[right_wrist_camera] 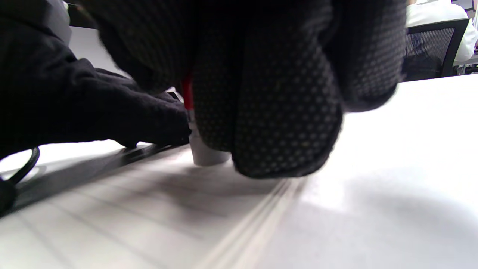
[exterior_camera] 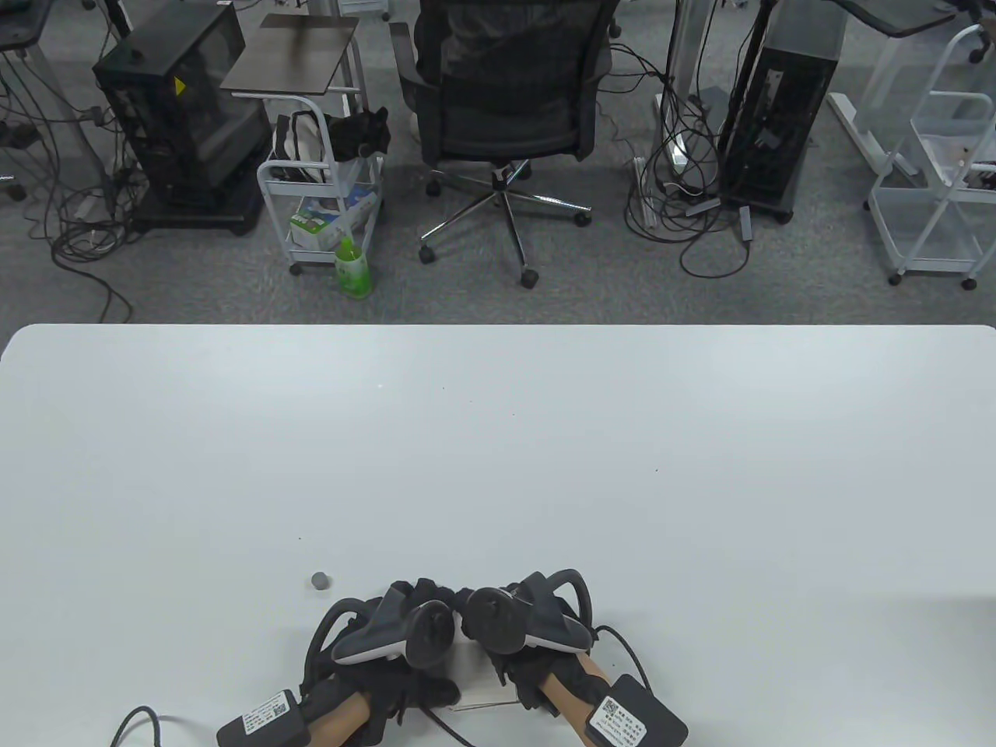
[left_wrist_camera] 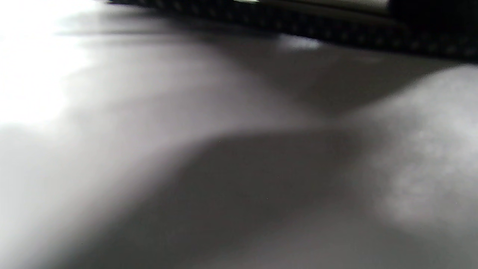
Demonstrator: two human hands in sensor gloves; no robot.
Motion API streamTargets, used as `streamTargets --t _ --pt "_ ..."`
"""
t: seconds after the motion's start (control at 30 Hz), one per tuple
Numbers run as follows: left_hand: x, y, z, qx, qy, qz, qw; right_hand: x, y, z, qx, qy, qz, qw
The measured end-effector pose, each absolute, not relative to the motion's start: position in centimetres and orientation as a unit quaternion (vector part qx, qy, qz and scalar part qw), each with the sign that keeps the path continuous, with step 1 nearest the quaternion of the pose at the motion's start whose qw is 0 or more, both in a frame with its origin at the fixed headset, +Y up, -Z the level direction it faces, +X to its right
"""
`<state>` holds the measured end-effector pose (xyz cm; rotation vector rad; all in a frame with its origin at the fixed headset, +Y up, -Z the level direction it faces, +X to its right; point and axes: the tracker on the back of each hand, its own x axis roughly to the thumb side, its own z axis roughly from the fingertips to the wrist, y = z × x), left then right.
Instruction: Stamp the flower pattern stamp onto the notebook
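Observation:
A notebook lies open at the table's near edge, mostly hidden under both hands; its lined page fills the right wrist view. My right hand grips a stamp with a red upper part and a pale round base. The stamp stands upright with its base on the page. My right fingers wrap around it. My left hand rests on the notebook just left of the stamp, and it shows in the right wrist view with its fingers lying on the page. The left wrist view is blurred.
A small grey round cap lies on the white table just left of and beyond the hands. An office chair, carts and computer towers stand on the floor beyond the table's far edge.

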<state>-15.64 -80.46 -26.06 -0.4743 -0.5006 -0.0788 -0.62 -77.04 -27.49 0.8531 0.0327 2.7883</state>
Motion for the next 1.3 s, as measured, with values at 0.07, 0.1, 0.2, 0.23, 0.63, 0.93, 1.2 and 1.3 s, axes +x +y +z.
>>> streamTargets --t 0.07,0.1,0.2,0.23,0.63,0.93,1.2,1.3 --pt "-15.6 -80.5 -26.1 -0.232 -0.245 -0.039 0.94 -0.4 -77.0 -27.5 0.289 0.012 0.951 0.112" --pt "-15.6 -80.5 -26.1 -0.232 -0.245 -0.039 0.94 -0.3 -76.9 -27.6 0.288 0.011 0.951 0.113" --pt "-15.6 -80.5 -26.1 -0.232 -0.245 -0.039 0.94 0.1 -76.6 -27.6 0.286 -0.002 0.95 0.122" --pt "-15.6 -80.5 -26.1 -0.232 -0.245 -0.039 0.94 0.2 -76.5 -27.6 0.286 -0.003 0.95 0.127" --pt "-15.6 -80.5 -26.1 -0.232 -0.245 -0.039 0.94 3.3 -76.0 -28.6 0.262 0.014 0.955 0.141" --pt "-15.6 -80.5 -26.1 -0.232 -0.245 -0.039 0.94 3.2 -76.1 -28.6 0.269 0.021 0.953 0.135" --pt "-15.6 -80.5 -26.1 -0.232 -0.245 -0.039 0.94 2.9 -76.3 -28.5 0.273 0.025 0.953 0.126" --pt "-15.6 -80.5 -26.1 -0.232 -0.245 -0.039 0.94 2.8 -76.4 -28.4 0.274 0.026 0.953 0.124"
